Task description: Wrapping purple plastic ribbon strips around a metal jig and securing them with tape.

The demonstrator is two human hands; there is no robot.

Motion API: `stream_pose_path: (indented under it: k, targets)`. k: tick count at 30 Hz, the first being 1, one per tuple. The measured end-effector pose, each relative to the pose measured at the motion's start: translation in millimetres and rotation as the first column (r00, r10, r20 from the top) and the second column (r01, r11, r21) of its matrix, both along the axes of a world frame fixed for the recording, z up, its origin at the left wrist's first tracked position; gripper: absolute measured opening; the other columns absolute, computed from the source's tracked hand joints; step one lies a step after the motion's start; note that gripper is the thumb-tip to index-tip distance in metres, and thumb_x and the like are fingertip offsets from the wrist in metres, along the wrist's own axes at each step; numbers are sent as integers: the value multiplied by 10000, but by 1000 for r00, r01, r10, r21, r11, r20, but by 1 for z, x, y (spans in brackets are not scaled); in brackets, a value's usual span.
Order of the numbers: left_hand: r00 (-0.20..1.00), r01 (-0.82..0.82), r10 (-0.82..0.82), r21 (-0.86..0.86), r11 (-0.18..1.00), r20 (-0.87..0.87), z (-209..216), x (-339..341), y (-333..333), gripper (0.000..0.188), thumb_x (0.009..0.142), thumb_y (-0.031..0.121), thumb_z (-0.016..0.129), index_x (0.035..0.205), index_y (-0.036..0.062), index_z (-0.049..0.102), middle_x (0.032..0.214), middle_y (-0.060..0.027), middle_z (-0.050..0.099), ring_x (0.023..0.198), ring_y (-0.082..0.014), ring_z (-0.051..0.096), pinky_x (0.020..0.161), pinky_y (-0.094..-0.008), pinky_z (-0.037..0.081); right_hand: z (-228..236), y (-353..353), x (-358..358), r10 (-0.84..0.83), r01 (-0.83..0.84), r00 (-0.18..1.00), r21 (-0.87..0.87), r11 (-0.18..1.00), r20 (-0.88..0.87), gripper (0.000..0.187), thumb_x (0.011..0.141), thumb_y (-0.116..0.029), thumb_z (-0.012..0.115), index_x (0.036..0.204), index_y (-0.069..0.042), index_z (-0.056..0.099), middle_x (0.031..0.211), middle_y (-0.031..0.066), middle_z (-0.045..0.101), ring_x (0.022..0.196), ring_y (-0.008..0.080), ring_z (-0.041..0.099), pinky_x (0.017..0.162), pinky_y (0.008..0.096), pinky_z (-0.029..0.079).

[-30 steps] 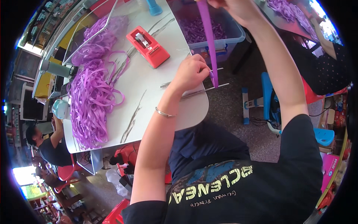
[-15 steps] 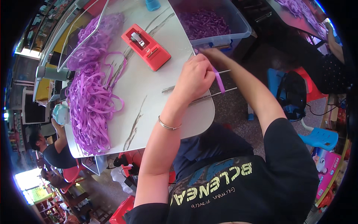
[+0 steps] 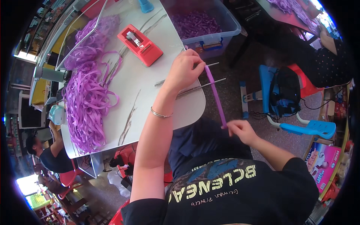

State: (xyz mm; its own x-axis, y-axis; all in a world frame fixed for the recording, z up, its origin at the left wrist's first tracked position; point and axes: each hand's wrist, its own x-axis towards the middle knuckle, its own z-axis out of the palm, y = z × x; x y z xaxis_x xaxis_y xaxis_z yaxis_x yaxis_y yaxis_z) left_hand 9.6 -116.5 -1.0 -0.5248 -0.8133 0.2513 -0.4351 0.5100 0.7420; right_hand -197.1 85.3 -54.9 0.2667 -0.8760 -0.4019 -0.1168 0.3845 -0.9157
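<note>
A white counter (image 3: 138, 78) with dark veining stands on a grey, speckled floor (image 3: 234, 103), which shows to the counter's right and again below its near left corner. Well to the right of the counter is a blue chair (image 3: 266, 82), and farther from the counter on that side, a red seat (image 3: 305, 83). Past the counter's far right side stands a second table (image 3: 283, 17), lit by strong daylight. Crowded shelves (image 3: 41, 32) rise beyond the counter's far left. Below and left of the counter, a red chair (image 3: 67, 179) and a glaring bright patch (image 3: 30, 187), probably a window, appear small and blurred.
</note>
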Motion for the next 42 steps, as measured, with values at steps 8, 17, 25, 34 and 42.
stream_pose_path:
  k: [8, 17, 25, 34, 42]
  targets:
    - [1000, 4, -5, 19, 1000, 29, -1, 5, 0, 181, 727, 69, 512, 803, -20, 650, 882, -75, 563, 776, -188, 530, 668, -292, 423, 127, -69, 9, 226, -345, 939, -707, 618, -260, 212, 814, -144, 573, 981, -47, 659, 609, 36, 557, 520, 97, 516, 482, 225, 382]
    - [999, -12, 11, -35, 999, -49, -4, 0, -2, 124, 712, 60, 534, 711, 8, 646, 842, -127, 572, 842, -285, 533, 769, -361, 430, 70, -235, 34, 83, -55, 996, -481, 875, 38, 225, 903, -221, 503, 991, -54, 626, 671, -56, 505, 615, 26, 449, 570, 180, 367]
    - [988, -134, 129, -55, 989, -85, -1, -1, 3, 121, 744, 81, 548, 780, -15, 612, 830, -104, 543, 773, -231, 530, 671, -318, 424, -21, -236, 23, 17, -7, 991, -80, 997, 134, 191, 870, -276, 534, 885, -112, 630, 704, -74, 525, 590, 19, 426, 518, 163, 286]
    - [999, -47, 50, -143, 989, 16, -5, 1, 0, 168, 748, 187, 647, 773, 24, 681, 857, -89, 560, 820, -241, 524, 713, -330, 424, -19, -152, 26, -95, 53, 953, 151, 987, 288, 245, 844, -228, 585, 1012, -50, 602, 799, -19, 587, 675, 33, 522, 555, 163, 373]
    - [997, -16, 24, -116, 993, 75, -2, 2, 1, 222, 707, 262, 704, 765, 48, 692, 899, -77, 532, 888, -245, 496, 772, -332, 414, -18, -111, 30, -275, 216, 835, 177, 960, 476, 114, 848, -171, 611, 910, -76, 597, 880, 11, 629, 792, 61, 582, 612, 178, 411]
